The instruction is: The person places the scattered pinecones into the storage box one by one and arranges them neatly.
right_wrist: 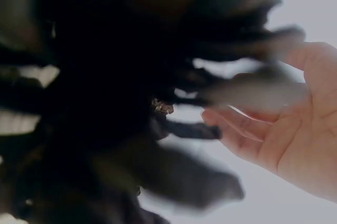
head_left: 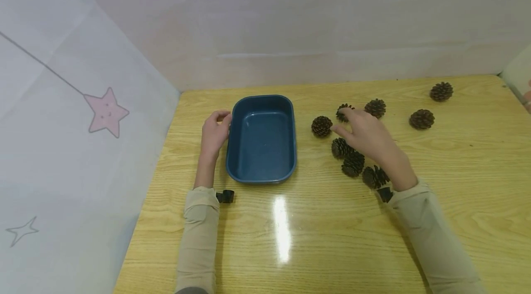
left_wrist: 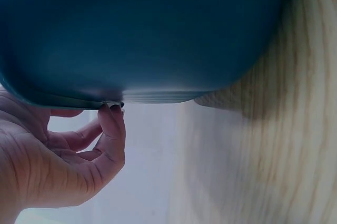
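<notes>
Right hand spread over loose pine cones, left hand at the blue tray.
On the tabletop, the right fingers are released, thumb and forefinger apart; one pine cone sits just beyond the thumb tip, another lies at the forefinger's tip, partly covered, and three more lie nearer the wrist; whether the fingertips touch any is unclear. The left fingers are bent, tips against the tray's left rim; whether they grasp it, I cannot tell.
</notes>
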### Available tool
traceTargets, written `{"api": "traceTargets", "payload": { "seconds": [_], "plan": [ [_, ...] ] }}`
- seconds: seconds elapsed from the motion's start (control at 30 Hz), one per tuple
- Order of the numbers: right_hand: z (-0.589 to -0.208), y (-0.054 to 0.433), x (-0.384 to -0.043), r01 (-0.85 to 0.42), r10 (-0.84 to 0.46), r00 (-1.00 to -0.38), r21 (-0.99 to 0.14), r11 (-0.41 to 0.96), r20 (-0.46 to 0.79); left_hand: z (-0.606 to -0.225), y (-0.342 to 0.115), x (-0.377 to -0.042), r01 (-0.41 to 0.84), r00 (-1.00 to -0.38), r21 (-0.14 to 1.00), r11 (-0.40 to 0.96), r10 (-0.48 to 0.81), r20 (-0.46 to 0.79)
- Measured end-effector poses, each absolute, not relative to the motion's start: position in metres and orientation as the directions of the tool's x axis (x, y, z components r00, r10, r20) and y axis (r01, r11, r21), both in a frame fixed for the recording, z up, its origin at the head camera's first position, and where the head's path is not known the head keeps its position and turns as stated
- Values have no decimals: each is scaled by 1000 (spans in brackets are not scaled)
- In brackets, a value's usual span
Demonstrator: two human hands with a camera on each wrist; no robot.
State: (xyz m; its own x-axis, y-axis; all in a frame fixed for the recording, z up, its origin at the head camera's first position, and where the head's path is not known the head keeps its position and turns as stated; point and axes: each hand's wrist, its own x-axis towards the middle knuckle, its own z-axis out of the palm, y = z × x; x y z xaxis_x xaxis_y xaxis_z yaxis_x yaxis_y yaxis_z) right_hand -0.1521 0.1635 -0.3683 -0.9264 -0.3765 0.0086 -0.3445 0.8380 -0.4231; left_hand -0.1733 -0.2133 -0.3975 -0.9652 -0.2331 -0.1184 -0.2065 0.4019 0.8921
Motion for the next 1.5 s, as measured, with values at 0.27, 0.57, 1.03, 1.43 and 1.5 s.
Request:
{"api": "traceTargets", "payload": {
  "seconds": [0.27, 0.57, 1.03, 1.43, 1.5],
  "plan": [
    [-371, 158, -154, -354, -391, -920, -412, 840, -5, -398, -213, -175, -203, -966, 889, 411, -230, -114],
    [-378, 155, -155, -375, -402, -915, -417, 828, 24, -400, -216, -175, -202, -967, 891, 407, -228, -115],
    [-387, 153, -157, -418, -422, -902, -414, 809, 86, -402, -216, -175, -213, -967, 890, 403, -219, -133],
    [-391, 152, -156, -435, -439, -894, -415, 799, 91, -404, -216, -176, -228, -964, 895, 385, -218, -152],
    [-392, 152, -156, -444, -445, -890, -408, 797, 99, -404, -216, -176, -230, -964, 894, 384, -217, -154]
  ]
}}
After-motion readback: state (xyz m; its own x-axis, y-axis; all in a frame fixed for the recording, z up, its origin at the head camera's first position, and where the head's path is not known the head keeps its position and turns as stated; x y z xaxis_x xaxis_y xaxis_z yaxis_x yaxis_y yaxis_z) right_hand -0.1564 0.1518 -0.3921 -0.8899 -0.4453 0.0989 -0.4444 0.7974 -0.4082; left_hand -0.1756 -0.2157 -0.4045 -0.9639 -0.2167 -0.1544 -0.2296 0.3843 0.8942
